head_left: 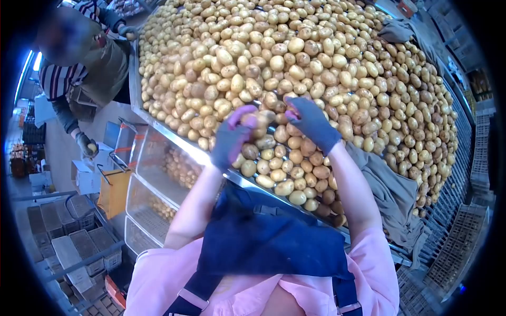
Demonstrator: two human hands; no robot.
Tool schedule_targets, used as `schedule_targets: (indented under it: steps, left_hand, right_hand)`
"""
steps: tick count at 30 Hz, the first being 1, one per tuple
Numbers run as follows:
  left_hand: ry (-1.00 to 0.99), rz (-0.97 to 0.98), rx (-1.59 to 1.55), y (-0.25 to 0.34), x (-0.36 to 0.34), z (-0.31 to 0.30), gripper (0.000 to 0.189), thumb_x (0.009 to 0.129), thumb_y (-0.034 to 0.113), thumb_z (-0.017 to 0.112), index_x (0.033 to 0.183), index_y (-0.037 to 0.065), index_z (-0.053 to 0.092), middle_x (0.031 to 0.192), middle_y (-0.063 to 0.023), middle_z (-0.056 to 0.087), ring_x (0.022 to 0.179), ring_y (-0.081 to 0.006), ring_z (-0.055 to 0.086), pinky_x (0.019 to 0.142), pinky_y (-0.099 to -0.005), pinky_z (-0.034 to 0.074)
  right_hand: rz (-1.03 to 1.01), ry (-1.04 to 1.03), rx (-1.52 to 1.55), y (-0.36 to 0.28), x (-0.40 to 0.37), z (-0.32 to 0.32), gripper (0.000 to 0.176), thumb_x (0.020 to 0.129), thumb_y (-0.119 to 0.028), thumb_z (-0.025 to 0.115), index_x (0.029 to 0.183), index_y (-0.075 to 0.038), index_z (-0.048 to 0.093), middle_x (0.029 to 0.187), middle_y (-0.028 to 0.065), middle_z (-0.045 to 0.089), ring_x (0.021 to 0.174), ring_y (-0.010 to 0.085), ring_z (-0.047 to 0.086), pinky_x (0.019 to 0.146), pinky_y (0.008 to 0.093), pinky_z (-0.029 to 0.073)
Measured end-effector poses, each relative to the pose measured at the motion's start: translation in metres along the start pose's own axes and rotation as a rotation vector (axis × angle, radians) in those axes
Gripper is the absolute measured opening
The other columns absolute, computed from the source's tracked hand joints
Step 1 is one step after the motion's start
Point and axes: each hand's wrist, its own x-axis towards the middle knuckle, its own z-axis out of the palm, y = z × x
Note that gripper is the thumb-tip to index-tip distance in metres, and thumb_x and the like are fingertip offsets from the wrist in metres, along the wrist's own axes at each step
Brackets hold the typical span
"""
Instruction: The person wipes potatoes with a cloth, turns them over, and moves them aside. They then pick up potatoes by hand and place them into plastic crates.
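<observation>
A large heap of potatoes (pixel 316 68) covers the metal sorting table (pixel 195 150). My left hand (pixel 233 136), in a grey and purple glove, curls its fingers round a potato (pixel 251 122) near the table's front edge. To its right, my right hand (pixel 312 122), in the same kind of glove, is over the heap with its fingers bent; whether anything lies between them is hidden. Loose potatoes (pixel 279 168) lie between and below both hands. A grey cloth (pixel 379 181) lies beside my right forearm.
At the left, a co-worker (pixel 100 68) in gloves stands by the table, holding a potato low down. Clear-walled bins (pixel 158 195) with potatoes, a yellow bag (pixel 114 192) and stacked crates (pixel 84 247) are at the lower left. Crates (pixel 458 247) stand at the right.
</observation>
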Motion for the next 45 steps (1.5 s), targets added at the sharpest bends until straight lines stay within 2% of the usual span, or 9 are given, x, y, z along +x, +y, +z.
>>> schedule_targets:
  steps: [3,9,11,16,18,25,31,42,45]
  left_hand:
    - [-0.294,-0.117,-1.079,-0.030,-0.005,-0.045,0.044,0.095,0.042,0.046,0.121,0.008,0.054,0.104,-0.0081,0.062,0.102,-0.0227,0.059,0.090,-0.0378,0.047]
    - [-0.250,-0.136,-1.156,-0.033,-0.061,-0.039,0.053,0.086,0.056,0.050,0.114,0.011,0.055,0.116,-0.0103,0.055,0.110,-0.0330,0.051,0.095,-0.0458,0.044]
    - [-0.180,-0.029,-1.374,-0.044,-0.086,-0.071,0.048,0.089,0.052,0.048,0.113,0.011,0.055,0.120,-0.0092,0.054,0.107,-0.0308,0.053,0.092,-0.0427,0.046]
    - [0.462,-0.232,-0.696,-0.033,-0.143,-0.163,0.032,0.093,0.032,0.050,0.116,0.010,0.055,0.107,-0.0084,0.058,0.096,-0.0214,0.057,0.084,-0.0323,0.047]
    - [0.762,0.034,0.479,-0.066,-0.143,-0.189,0.030,0.092,0.025,0.054,0.117,0.008,0.055,0.104,-0.0078,0.060,0.097,-0.0189,0.057,0.085,-0.0294,0.046]
    - [0.201,0.527,1.080,-0.040,-0.009,-0.043,0.028,0.087,0.014,0.056,0.115,0.007,0.058,0.110,-0.0131,0.059,0.100,-0.0282,0.059,0.087,-0.0344,0.046]
    - [0.092,0.342,0.993,-0.028,0.074,0.009,0.034,0.085,0.016,0.058,0.117,0.006,0.054,0.106,-0.0142,0.060,0.095,-0.0326,0.059,0.083,-0.0376,0.047]
    - [0.035,0.054,0.898,-0.031,0.091,0.010,0.071,0.076,0.026,0.073,0.132,0.004,0.035,0.119,-0.0146,0.053,0.099,-0.0276,0.058,0.084,-0.0370,0.048]
    - [-0.068,0.034,0.598,-0.044,0.087,0.004,0.089,0.070,0.024,0.081,0.139,0.005,0.028,0.122,-0.0137,0.050,0.099,-0.0207,0.054,0.083,-0.0316,0.049]
  right_hand:
    - [0.156,0.175,0.305,-0.017,-0.018,-0.001,0.039,0.086,-0.025,0.061,0.120,-0.006,0.055,0.110,0.0142,0.061,0.104,0.0290,0.058,0.090,0.0374,0.045]
    - [0.054,-0.193,0.457,-0.121,-0.031,0.019,0.039,0.091,-0.024,0.057,0.126,-0.008,0.053,0.125,0.0108,0.055,0.112,0.0230,0.055,0.092,0.0326,0.045]
    - [-0.197,-0.120,-0.055,-0.103,-0.043,0.050,0.041,0.088,-0.023,0.058,0.126,-0.009,0.052,0.123,0.0104,0.055,0.112,0.0268,0.054,0.090,0.0373,0.046]
    - [-0.220,0.021,-0.508,-0.081,-0.047,0.035,0.025,0.082,-0.013,0.053,0.106,-0.011,0.057,0.107,0.0078,0.056,0.102,0.0253,0.053,0.083,0.0401,0.045]
    - [-0.223,0.024,-0.559,-0.077,-0.029,0.027,0.025,0.083,-0.012,0.052,0.107,-0.010,0.057,0.108,0.0080,0.056,0.103,0.0264,0.053,0.083,0.0405,0.046]
    - [-0.085,-0.135,-0.316,-0.015,0.038,0.046,0.029,0.083,-0.007,0.050,0.112,-0.008,0.056,0.110,0.0143,0.058,0.107,0.0311,0.055,0.087,0.0399,0.047]
    - [-0.039,-0.157,-0.400,-0.029,0.008,0.033,0.012,0.079,-0.012,0.056,0.087,-0.008,0.064,0.079,0.0126,0.064,0.071,0.0311,0.064,0.064,0.0406,0.052]
    - [-0.047,-0.308,0.083,-0.031,-0.012,-0.029,0.015,0.079,-0.022,0.059,0.083,-0.008,0.061,0.079,0.0141,0.060,0.075,0.0312,0.060,0.068,0.0419,0.048]
    - [0.166,-0.128,-0.314,-0.022,0.012,-0.052,0.018,0.082,-0.021,0.051,0.078,-0.007,0.061,0.076,0.0137,0.061,0.078,0.0311,0.061,0.068,0.0436,0.049]
